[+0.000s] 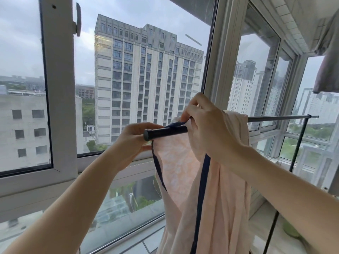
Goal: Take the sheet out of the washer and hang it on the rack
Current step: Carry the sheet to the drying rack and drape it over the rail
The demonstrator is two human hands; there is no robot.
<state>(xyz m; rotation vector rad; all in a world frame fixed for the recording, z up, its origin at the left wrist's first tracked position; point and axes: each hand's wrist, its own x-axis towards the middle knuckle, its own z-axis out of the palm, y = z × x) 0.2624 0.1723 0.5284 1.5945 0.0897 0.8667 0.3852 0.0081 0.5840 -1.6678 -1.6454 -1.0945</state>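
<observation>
While the sheet (222,189) drapes over the rack rod (166,132), left hand (134,139) and right hand (208,125) both pinch its navy-trimmed edge

Near end of the rack bar (166,132) is pretty crowded: left hand (134,138) at the cap, right hand (207,125) on top, both pinching the sheet (220,180) bunched over it. The window frame (60,88) sits close behind, so it's tight that way. Past the sheet the bar runs bare to the far upright (300,143). A grey cloth (325,74) hangs above that end.
</observation>
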